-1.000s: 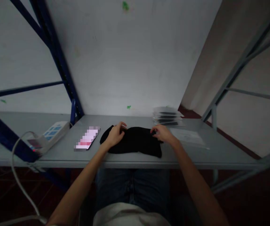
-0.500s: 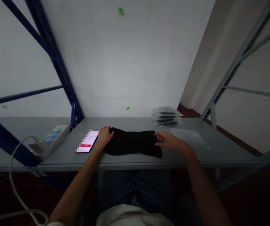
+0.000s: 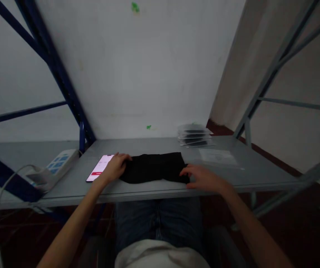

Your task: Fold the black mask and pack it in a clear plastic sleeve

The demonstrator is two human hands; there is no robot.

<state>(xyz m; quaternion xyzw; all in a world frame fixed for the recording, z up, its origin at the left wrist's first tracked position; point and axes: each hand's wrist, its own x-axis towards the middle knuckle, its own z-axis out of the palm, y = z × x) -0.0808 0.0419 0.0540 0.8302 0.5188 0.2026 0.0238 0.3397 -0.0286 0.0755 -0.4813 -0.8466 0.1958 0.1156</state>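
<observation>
A black piece of folded cloth (image 3: 154,167) lies stretched crosswise near the front of the grey shelf (image 3: 149,187); what kind of garment or textile it is I cannot tell. My left hand (image 3: 117,167) rests on its left end, palm down, with the fingers laid out over the fabric. At the lower right corner, my right hand (image 3: 203,178) has the cloth's edge between its thumb and fingers. Just left of my left hand is a phone (image 3: 101,168) with a lit pink and white screen.
Back right, several clear packets (image 3: 195,136) with dark contents are stacked. A flat transparent bag (image 3: 218,157) lies in front of them. A white power strip (image 3: 61,163) with a cable sits at the left, by a blue upright (image 3: 70,96). A wall (image 3: 149,74) closes off the back.
My right hand has moved down from the cloth's upper right edge to its lower right corner. My left hand has shifted slightly left and down. The view has tilted a little.
</observation>
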